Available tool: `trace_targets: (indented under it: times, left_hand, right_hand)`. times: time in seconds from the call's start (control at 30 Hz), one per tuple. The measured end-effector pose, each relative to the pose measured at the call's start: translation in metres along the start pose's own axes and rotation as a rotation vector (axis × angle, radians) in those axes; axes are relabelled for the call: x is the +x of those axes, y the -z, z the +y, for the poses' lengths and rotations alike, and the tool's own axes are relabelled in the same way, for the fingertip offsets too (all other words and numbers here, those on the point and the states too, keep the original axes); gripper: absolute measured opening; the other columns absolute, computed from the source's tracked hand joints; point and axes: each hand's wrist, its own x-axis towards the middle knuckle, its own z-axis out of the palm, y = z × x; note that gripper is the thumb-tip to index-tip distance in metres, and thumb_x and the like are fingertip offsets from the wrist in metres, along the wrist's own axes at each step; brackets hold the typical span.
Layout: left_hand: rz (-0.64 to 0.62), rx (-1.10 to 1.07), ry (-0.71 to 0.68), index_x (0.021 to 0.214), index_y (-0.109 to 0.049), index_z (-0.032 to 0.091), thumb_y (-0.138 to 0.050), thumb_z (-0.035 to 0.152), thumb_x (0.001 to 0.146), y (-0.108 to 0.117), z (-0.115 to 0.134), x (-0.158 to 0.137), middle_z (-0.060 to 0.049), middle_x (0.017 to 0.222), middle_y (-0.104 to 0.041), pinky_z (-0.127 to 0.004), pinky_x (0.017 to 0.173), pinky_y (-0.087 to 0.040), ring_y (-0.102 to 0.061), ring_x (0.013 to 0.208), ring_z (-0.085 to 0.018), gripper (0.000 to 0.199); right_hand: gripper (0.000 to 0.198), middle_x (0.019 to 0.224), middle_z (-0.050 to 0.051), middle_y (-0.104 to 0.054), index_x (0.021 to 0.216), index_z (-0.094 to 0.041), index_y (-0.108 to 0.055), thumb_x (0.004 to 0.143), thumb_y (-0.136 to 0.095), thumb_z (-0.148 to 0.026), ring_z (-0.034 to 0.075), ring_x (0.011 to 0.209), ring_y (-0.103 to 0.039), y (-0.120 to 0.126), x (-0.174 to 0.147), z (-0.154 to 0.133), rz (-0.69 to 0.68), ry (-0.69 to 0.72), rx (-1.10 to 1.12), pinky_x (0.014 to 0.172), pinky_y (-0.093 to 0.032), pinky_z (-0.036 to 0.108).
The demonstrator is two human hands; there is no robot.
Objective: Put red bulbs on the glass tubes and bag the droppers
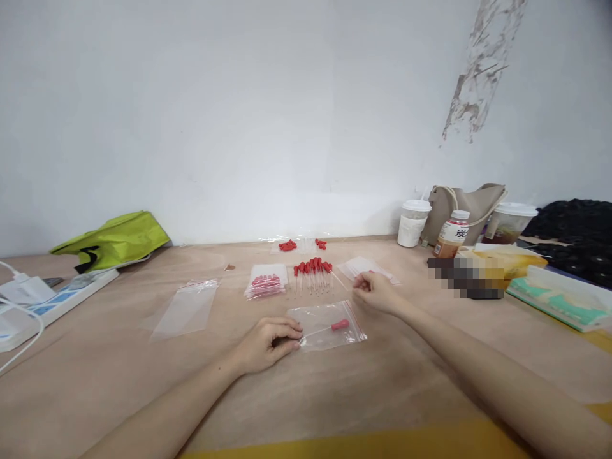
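My left hand pinches the left edge of a clear zip bag lying flat on the table. Inside this bag is a dropper with a red rubber bulb, its thin stem pointing toward my left fingers. My right hand is closed on the thin end of another dropper, whose bulb end reaches to the right side of a row of red-bulbed droppers. Left of that row lies a stack of filled zip bags. Flat clear bags lie just behind my right hand.
More clear bags lie at left. Loose red bulbs sit by the wall. A power strip and a green bag are far left. Cups, a bottle and a tissue pack stand right.
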Motion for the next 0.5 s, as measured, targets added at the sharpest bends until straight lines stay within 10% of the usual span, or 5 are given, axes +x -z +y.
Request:
trace_targets:
  times: [0.5]
  left_hand:
    - [-0.090, -0.013, 0.014, 0.112, -0.057, 0.024, -0.045, 0.029, 0.086, 0.004, 0.000, 0.000, -0.005, 0.117, -0.056, -0.035, 0.098, -0.033, -0.051, 0.107, -0.018, 0.029]
  right_hand:
    - [0.050, 0.072, 0.009, -0.060, 0.106, -0.010, -0.047, 0.060, -0.064, -0.017, 0.019, 0.065, -0.057, -0.034, 0.074, -0.018, 0.042, -0.308, -0.025, 0.053, -0.040, 0.025]
